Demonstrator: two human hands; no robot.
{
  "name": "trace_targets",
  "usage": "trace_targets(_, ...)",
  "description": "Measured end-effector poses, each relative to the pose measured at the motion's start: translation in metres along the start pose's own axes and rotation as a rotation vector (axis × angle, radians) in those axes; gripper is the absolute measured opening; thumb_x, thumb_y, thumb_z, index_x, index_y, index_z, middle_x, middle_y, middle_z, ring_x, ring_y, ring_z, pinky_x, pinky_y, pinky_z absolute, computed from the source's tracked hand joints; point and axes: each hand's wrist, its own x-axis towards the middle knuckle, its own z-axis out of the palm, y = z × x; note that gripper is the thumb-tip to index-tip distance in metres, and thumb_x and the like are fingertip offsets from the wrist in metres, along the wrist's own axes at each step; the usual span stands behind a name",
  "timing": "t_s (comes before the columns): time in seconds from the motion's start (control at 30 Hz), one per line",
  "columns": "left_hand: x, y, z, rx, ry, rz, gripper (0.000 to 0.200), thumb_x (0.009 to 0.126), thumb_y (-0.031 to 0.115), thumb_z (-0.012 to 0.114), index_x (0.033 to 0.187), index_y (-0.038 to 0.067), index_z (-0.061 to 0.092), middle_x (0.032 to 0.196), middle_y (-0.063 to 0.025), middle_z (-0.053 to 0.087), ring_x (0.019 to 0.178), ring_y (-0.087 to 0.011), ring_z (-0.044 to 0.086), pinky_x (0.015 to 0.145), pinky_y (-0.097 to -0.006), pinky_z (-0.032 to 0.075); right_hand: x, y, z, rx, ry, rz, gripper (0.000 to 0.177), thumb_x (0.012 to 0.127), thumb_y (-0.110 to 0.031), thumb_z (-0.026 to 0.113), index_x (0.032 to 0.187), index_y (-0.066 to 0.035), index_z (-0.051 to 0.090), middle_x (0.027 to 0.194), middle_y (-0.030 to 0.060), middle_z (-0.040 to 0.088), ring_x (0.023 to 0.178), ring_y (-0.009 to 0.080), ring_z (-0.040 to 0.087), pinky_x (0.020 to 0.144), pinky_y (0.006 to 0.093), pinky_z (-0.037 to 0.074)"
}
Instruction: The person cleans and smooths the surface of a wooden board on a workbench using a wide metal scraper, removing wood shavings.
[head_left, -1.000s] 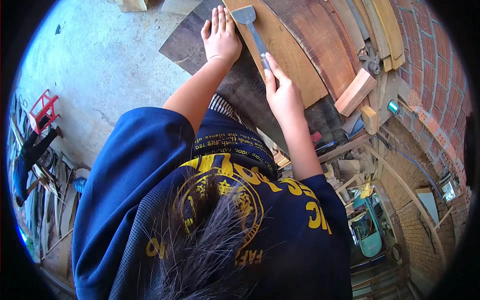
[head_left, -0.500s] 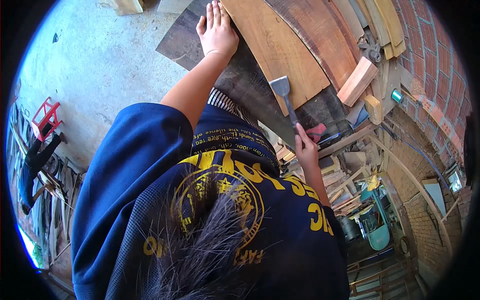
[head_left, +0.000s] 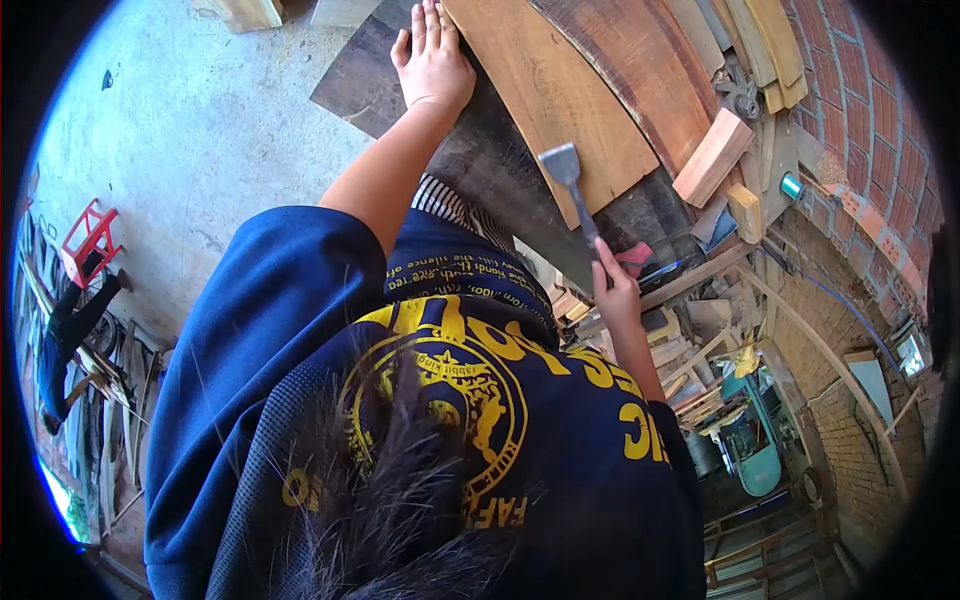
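My left hand (head_left: 437, 65) presses down on the dark tabletop (head_left: 365, 75) at the near left edge of a light brown plank (head_left: 545, 75). Its fingers are stretched out, and it holds nothing. In my right hand (head_left: 617, 287) is a scraper (head_left: 564, 165) with a flat, wide metal blade, gripped low on its handle. The blade overlaps the plank's lower part and points away from me. Alongside lies a redder board (head_left: 635, 65) with a dark, curved edge.
A squared wood block (head_left: 714, 158) and a smaller block (head_left: 745, 212) sit right of the boards. A red cloth-like item (head_left: 632, 258) is beside my right hand. A brick wall (head_left: 865, 110) stands at right. Far left, a person (head_left: 70, 345) is near a red stool (head_left: 90, 240).
The scraper's blade has shifted slightly and turned a little, with my right hand moving slightly to the right. My left hand stays in place.
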Motion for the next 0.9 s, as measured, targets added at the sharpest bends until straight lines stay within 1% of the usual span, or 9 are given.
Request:
trace_targets(0.07, -0.001, -0.001, 0.002, 0.009, -0.006, 0.006, 0.069, 0.082, 0.018, 0.051, 0.146, 0.005, 0.031, 0.155, -0.0103, 0.028, 0.145, -0.0199, 0.022, 0.113, -0.0437, 0.014, 0.005, 0.004, -0.001, 0.004, -0.015, -0.003, 0.038, 0.091, -0.013, 0.060, 0.129, -0.015, 0.058, 0.102, 0.0191, 0.068, 0.093, 0.0348, 0.067, 0.075, 0.0386, 0.053)
trace_targets(0.2, -0.002, -0.001, 0.001, -0.038, 0.004, 0.007, 0.069, 0.082, 0.018, 0.051, 0.146, 0.005, 0.031, 0.156, -0.0096, 0.027, 0.146, -0.0197, 0.021, 0.113, -0.0435, 0.014, 0.078, -0.045, -0.007, 0.108, -0.087, 0.069, 0.037, 0.092, -0.018, 0.060, 0.129, -0.020, 0.058, 0.101, 0.0197, 0.067, 0.094, 0.0372, 0.064, 0.073, 0.0388, 0.053)
trace_targets(0.27, -0.002, -0.003, 0.001, -0.023, 0.011, 0.026, 0.069, 0.082, 0.018, 0.051, 0.146, 0.005, 0.031, 0.156, -0.0103, 0.027, 0.146, -0.0197, 0.020, 0.113, -0.0434, 0.014, 0.125, -0.067, 0.006, 0.144, -0.010, -0.031, 0.036, 0.094, -0.028, 0.057, 0.130, -0.028, 0.057, 0.100, 0.0203, 0.066, 0.091, 0.0392, 0.064, 0.073, 0.0423, 0.053)
trace_targets(0.33, -0.002, -0.002, -0.001, -0.028, 0.002, 0.021, 0.068, 0.082, 0.018, 0.051, 0.146, 0.005, 0.032, 0.155, -0.0114, 0.027, 0.146, -0.0204, 0.019, 0.113, -0.0433, 0.014, 0.157, -0.095, -0.001, 0.053, -0.120, 0.037, 0.040, 0.097, -0.026, 0.052, 0.137, -0.024, 0.050, 0.114, 0.0210, 0.064, 0.105, 0.0347, 0.063, 0.083, 0.0378, 0.051)
trace_targets(0.43, -0.001, -0.001, 0.000, -0.037, 0.026, 0.027, 0.066, 0.083, 0.020, 0.049, 0.145, 0.002, 0.033, 0.154, -0.0126, 0.030, 0.146, -0.0224, 0.020, 0.112, -0.0442, 0.013, 0.166, -0.115, -0.029, -0.165, -0.285, 0.264, 0.042, 0.098, -0.033, 0.048, 0.140, -0.030, 0.045, 0.111, 0.0223, 0.064, 0.102, 0.0385, 0.062, 0.080, 0.0414, 0.051)
trace_targets(0.5, 0.000, -0.002, 0.003, -0.029, 0.017, 0.039, 0.067, 0.083, 0.020, 0.048, 0.145, -0.001, 0.032, 0.155, -0.0143, 0.028, 0.146, -0.0232, 0.019, 0.112, -0.0447, 0.012, 0.149, -0.077, -0.023, -0.249, -0.276, 0.327, 0.042, 0.098, -0.038, 0.045, 0.139, -0.029, 0.046, 0.102, 0.0224, 0.065, 0.095, 0.0408, 0.062, 0.076, 0.0463, 0.050)
trace_targets(0.57, 0.000, -0.003, 0.003, -0.022, 0.014, 0.055, 0.065, 0.085, 0.023, 0.045, 0.145, -0.001, 0.032, 0.154, -0.0156, 0.028, 0.146, -0.0243, 0.018, 0.112, -0.0451, 0.012, 0.121, -0.017, -0.016, -0.284, 0.048, 0.220, 0.039, 0.096, -0.043, 0.046, 0.130, -0.027, 0.052, 0.091, 0.0189, 0.068, 0.089, 0.0408, 0.064, 0.077, 0.0504, 0.050)
trace_targets(0.77, -0.008, -0.007, -0.004, -0.168, -0.002, 0.151, 0.072, 0.090, 0.037, 0.040, 0.144, -0.008, 0.026, 0.154, -0.0250, 0.021, 0.146, -0.0352, 0.011, 0.114, -0.0501, 0.006, 0.066, 0.040, -0.087, -0.436, 0.095, 0.493, 0.048, 0.085, -0.061, 0.055, 0.093, -0.015, 0.067, 0.083, 0.0146, 0.069, 0.083, 0.0393, 0.065, 0.068, 0.0474, 0.050)
trace_targets(0.9, -0.047, -0.004, -0.017, -0.164, -0.223, 0.412, 0.121, 0.075, 0.073, 0.054, 0.143, -0.016, 0.010, 0.153, -0.0335, 0.007, 0.145, -0.0434, 0.001, 0.114, -0.0563, -0.002, 0.063, 0.070, -0.097, -0.512, 0.060, 0.568, 0.057, 0.078, -0.071, 0.056, 0.085, -0.016, 0.067, 0.079, 0.0146, 0.069, 0.079, 0.0388, 0.066, 0.065, 0.0461, 0.051)
